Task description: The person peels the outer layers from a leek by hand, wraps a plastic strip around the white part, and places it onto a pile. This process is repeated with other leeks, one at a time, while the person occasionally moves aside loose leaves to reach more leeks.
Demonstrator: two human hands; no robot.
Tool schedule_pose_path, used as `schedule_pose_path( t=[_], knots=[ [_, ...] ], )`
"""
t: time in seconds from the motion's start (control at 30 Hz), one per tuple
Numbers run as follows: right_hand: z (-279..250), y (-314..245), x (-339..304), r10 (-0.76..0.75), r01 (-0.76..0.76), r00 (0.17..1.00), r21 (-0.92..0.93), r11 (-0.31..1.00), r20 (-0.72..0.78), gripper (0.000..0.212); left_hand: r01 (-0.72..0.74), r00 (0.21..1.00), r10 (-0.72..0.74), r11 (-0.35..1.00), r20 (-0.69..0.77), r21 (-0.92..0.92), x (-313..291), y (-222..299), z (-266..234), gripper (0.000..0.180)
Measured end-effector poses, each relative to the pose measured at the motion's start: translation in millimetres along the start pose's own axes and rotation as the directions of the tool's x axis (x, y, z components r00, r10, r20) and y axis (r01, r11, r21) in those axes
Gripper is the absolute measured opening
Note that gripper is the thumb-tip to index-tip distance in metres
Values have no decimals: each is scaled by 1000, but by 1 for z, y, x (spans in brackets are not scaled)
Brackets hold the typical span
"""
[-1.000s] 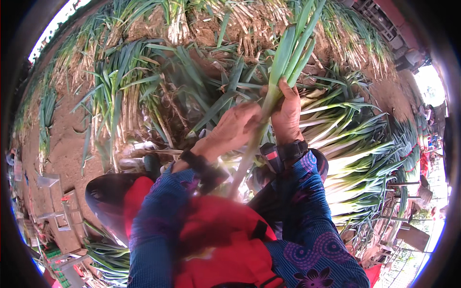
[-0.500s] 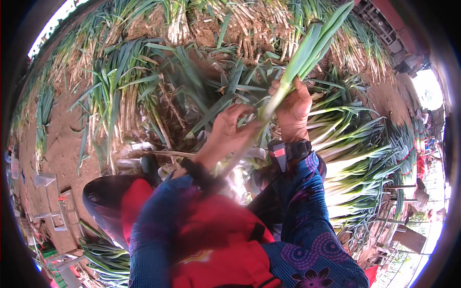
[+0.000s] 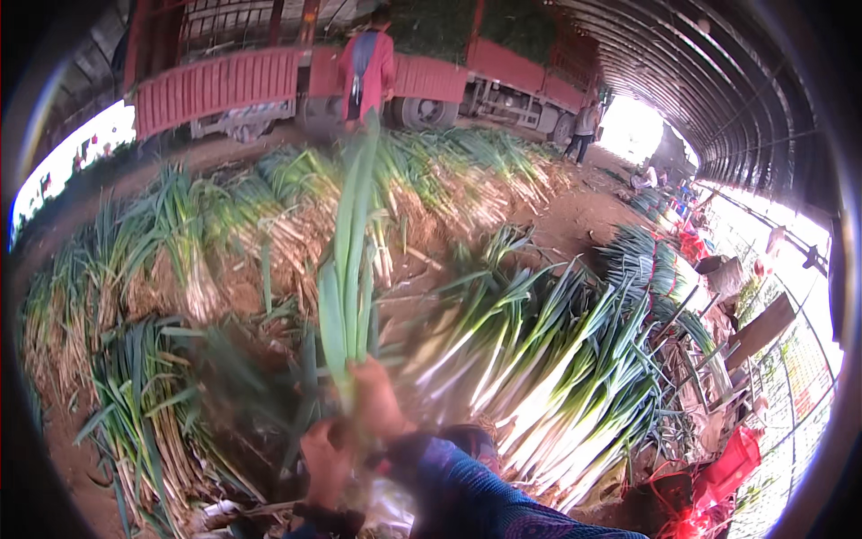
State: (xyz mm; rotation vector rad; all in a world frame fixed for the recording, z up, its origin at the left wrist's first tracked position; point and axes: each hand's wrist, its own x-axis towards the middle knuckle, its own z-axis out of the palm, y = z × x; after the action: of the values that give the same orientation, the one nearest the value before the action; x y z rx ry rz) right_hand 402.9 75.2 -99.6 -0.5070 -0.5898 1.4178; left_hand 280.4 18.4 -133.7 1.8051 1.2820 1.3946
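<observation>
My right hand [image 3: 379, 401] is wrapped round the stalk of a large green onion [image 3: 346, 287]. Its long green leaves point up and away from me. Lower down and to the left, my left hand [image 3: 325, 460] is close beside the stalk with its fingers curled. Motion blurs both hands, and whatever the left fingers pinch is hidden. To the right lies a wide pile of green onions [image 3: 561, 386] with clean white stems. A bundle of soil-brown green onions [image 3: 144, 404] is at the left.
Rows of unpeeled green onions [image 3: 449, 175] stretch across the ground ahead. Beyond them a red truck [image 3: 215, 90] is parked, with a person [image 3: 366, 67] in red beside it. Another person [image 3: 584, 130] stands farther right. A red plastic bag [image 3: 727, 467] lies near the right-hand mesh fence.
The view has tilted up, bringing the truck and people into sight. The green onion stays in my right hand, now more upright. My left hand has moved nearer to my right.
</observation>
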Motion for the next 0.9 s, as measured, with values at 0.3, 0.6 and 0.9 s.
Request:
schedule_pose_path(
  t=[0.3,0.6,0.9],
  knots=[
    [13,-16,-12,29,-32,993,24,999,113,35,157,988,-156,985,19,-70,-3,7,-2,17],
    [-11,-44,9,84,-79,915,-29,996,396,38,442,895,-423,797,144,-411,10,-20,16,15],
    [-16,-49,16,147,-338,755,187,922,639,47,655,733,-452,266,509,-707,2,-17,-14,22]
  ],
)
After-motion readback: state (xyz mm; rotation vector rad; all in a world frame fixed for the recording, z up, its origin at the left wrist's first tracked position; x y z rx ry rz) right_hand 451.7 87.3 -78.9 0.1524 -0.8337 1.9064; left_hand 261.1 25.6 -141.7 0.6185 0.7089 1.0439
